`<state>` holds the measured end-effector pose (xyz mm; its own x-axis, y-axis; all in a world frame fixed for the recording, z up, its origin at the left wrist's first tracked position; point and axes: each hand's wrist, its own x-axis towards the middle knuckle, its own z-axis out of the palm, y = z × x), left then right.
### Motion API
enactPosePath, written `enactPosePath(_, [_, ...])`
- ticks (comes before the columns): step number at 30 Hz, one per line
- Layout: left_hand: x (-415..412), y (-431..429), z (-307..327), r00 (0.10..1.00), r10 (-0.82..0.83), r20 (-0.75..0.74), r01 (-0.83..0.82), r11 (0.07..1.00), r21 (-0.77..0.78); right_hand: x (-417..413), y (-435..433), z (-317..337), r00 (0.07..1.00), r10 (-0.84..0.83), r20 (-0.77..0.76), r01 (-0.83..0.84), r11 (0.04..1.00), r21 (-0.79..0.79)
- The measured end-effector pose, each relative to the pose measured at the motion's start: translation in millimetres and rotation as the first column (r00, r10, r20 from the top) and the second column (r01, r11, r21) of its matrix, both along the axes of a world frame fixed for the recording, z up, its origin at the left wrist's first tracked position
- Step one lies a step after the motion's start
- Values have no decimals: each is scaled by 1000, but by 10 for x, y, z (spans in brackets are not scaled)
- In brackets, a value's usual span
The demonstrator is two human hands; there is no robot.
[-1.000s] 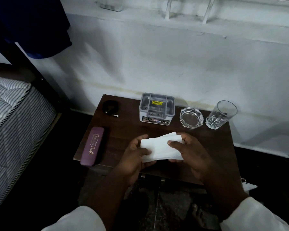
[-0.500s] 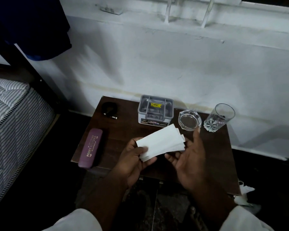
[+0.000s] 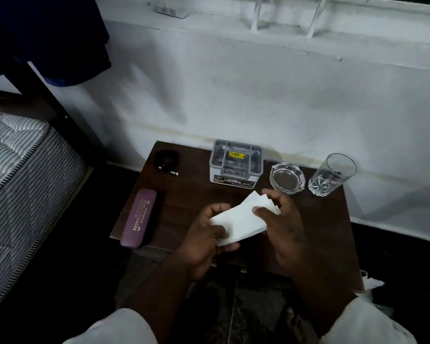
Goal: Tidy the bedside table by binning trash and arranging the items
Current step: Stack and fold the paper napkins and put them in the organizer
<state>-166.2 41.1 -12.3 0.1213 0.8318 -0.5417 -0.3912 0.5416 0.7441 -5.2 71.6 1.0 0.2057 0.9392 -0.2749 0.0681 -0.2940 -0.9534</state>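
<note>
Two hands are held over the near half of the dark wooden bedside table (image 3: 179, 194), and a folded white paper (image 3: 238, 219) is gripped between them. The left hand (image 3: 204, 242) is closed on the paper's near-left end, thumb on top and fingers curled beneath. The right hand (image 3: 283, 227) is pinched on the far-right end, with the thumb laid across the upper face and the fingers bent over the far edge. The paper is seen as an oblong of several layers, slightly fanned at the far-right corner; its long axis is run diagonally from near-left to far-right, with the far-right end pointed towards the glass ashtray (image 3: 287, 178). Whether the paper is touching the tabletop cannot be told.

Along the back edge of the table, a grey plastic organiser box (image 3: 235, 162) with a yellow sticker is set, the ashtray is placed just beside it to the right, and a clear drinking glass (image 3: 332, 174) is stood upright near the far-right corner. A coiled black cable (image 3: 167, 160) is laid at the far-left corner. A purple spectacle case (image 3: 138, 218) is laid near the left edge, its long axis run front to back. A striped mattress (image 3: 18, 175) is seen to the left of the table.
</note>
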Motion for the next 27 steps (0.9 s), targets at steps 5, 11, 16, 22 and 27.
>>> enactPosePath(5, [15,4,-2,1000,0,-1,1,1000,19,208,60,108,940,315,131,-315,949,-20])
enactPosePath(11, [48,26,-24,996,51,76,-52,999,8,356,206,391,826,470,313,-507,861,45])
enactPosePath(16, [157,200,-11,966,210,151,-217,975,35,506,519,549,812,479,334,-532,843,85])
enactPosePath(22, [524,570,238,958,276,77,-287,932,221,660,1070,853,810,304,501,-437,883,171])
enactPosePath(27, [670,613,148,962,274,12,-269,933,238,642,1405,884,978,188,88,-191,981,24])
